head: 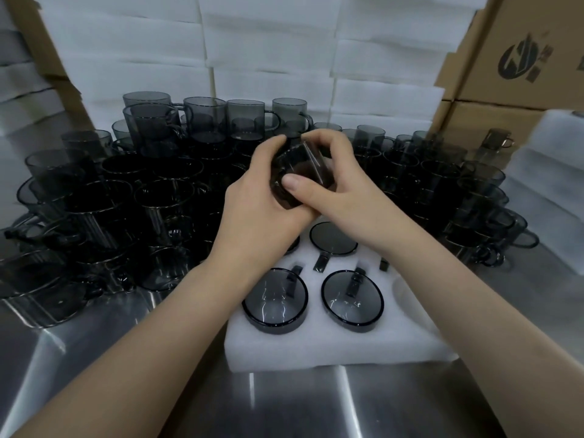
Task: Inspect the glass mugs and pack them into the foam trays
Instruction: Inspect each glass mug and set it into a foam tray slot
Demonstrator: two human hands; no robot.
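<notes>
I saw both hands up over the foam tray, holding one dark glass mug tipped on its side. Left hand wrapped round its bottom, right hand curled on the top w/ thumb pressed on the glass. The tray sat on a shiny metal table. Mugs already packed in it: two near ones upside down, more behind, partly hidden by the hands. Left of the tray & behind it, a big crowd of loose mugs stood tight together, some stacked. Right of the tray, more mugs, then foam pieces. Behind all, stacked white foam & cardboard boxes. Only bare table was in front of the tray.
</notes>
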